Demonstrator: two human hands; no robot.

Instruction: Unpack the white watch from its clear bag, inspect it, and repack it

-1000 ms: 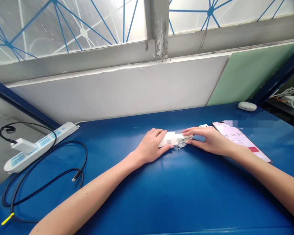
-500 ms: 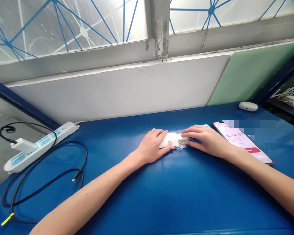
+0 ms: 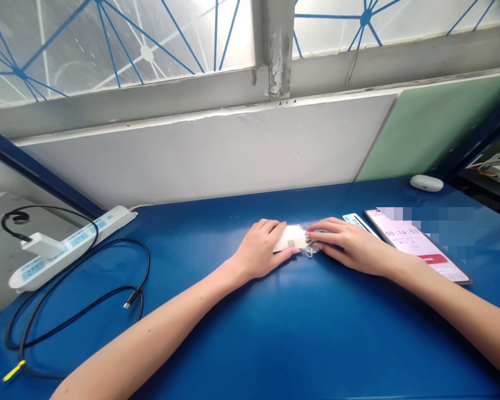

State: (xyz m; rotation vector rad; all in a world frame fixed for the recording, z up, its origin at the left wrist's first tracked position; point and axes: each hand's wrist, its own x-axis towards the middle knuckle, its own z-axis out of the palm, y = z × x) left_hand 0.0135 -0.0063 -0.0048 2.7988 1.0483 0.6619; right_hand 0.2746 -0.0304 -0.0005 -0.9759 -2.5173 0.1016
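My left hand (image 3: 261,250) rests low over the blue table, its thumb and fingers closed around the left end of a flat white card (image 3: 289,238) with a small square code printed on it. Clear, shiny plastic (image 3: 310,248), like a sleeve, shows at the card's right end. Fingers of my right hand (image 3: 352,244) are pressed together on that plastic, close to the card's edge. My fingers hide part of the plastic, so how far the card sits inside it cannot be made out.
Right of my hands lie a light-blue card (image 3: 355,220) with a dark stripe and a phone (image 3: 416,247) with a running timer. A white earbud case (image 3: 426,183) sits farther back. At left are a power strip (image 3: 73,247) and a looped black cable (image 3: 146,261).
My right fingers have shifted slightly and closed in over the card's right end. More of the light-blue card beside the phone shows. My left hand keeps its hold; the view has moved a little.
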